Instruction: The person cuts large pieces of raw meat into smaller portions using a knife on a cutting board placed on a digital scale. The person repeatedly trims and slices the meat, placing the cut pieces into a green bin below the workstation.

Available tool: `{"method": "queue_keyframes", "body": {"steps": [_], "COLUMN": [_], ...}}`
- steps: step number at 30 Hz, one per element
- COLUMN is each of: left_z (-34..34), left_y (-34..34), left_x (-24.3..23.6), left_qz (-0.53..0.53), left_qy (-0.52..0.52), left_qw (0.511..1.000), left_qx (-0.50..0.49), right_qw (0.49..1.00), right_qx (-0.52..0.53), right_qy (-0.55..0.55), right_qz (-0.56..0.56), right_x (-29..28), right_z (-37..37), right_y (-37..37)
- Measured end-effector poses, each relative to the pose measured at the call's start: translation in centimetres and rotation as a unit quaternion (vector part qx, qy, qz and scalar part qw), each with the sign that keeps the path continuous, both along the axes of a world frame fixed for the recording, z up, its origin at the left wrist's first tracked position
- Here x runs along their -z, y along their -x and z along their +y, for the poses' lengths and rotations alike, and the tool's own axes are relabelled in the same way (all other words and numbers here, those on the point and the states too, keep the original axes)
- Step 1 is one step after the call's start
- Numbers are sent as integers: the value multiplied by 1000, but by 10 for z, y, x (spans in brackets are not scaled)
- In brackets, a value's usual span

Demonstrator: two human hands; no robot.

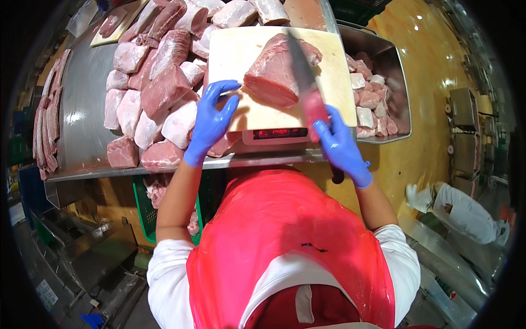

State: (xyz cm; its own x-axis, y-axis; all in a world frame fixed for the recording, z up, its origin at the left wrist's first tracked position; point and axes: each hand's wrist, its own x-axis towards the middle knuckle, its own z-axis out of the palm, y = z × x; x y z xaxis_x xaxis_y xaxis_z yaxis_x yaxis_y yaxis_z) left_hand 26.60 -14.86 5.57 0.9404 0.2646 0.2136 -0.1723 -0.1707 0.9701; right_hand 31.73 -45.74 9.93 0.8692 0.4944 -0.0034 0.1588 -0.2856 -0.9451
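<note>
A cut piece of pink raw meat rests on a cream cutting board, which sits over a scale with a red lit display. My left hand, in a blue glove, is at the board's left edge beside the meat, with thumb and fingers apart and nothing between them. My right hand, also blue-gloved, is shut on a large knife; its blurred blade crosses the meat's right side, and I cannot tell whether it touches.
Raw meat chunks crowd the steel table, with long strips at left. A steel tub of smaller pieces adjoins the board's right. A green crate is below the table. A person in white is at right.
</note>
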Motion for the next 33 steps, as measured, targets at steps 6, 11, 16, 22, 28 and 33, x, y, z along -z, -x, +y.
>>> {"method": "queue_keyframes", "body": {"steps": [6, 11, 16, 22, 28, 33], "left_z": [-13, -14, -10, 7, -62, -27], "left_y": [-25, -42, -41, -22, -44, -22], "left_x": [-36, -2, -3, -4, -24, -6], "left_qz": [-87, -93, -96, -36, -81, 77], "left_qy": [-177, -128, -121, -55, -243, 183], "left_qw": [978, 984, 985, 987, 965, 980], "left_qx": [-74, -83, -83, -149, -57, 0], "right_qw": [991, 978, 955, 926, 998, 980], "right_qx": [-32, -55, -108, -134, 46, 74], "right_qy": [130, 196, 275, 353, 38, 5], "right_qz": [-9, -47, -37, 18, -33, 183], "right_x": [-61, -45, -63, -100, -116, -27], "right_z": [90, 64, 49, -38, 3, 14], "right_y": [-23, 5, 17, 57, -2, 29]}}
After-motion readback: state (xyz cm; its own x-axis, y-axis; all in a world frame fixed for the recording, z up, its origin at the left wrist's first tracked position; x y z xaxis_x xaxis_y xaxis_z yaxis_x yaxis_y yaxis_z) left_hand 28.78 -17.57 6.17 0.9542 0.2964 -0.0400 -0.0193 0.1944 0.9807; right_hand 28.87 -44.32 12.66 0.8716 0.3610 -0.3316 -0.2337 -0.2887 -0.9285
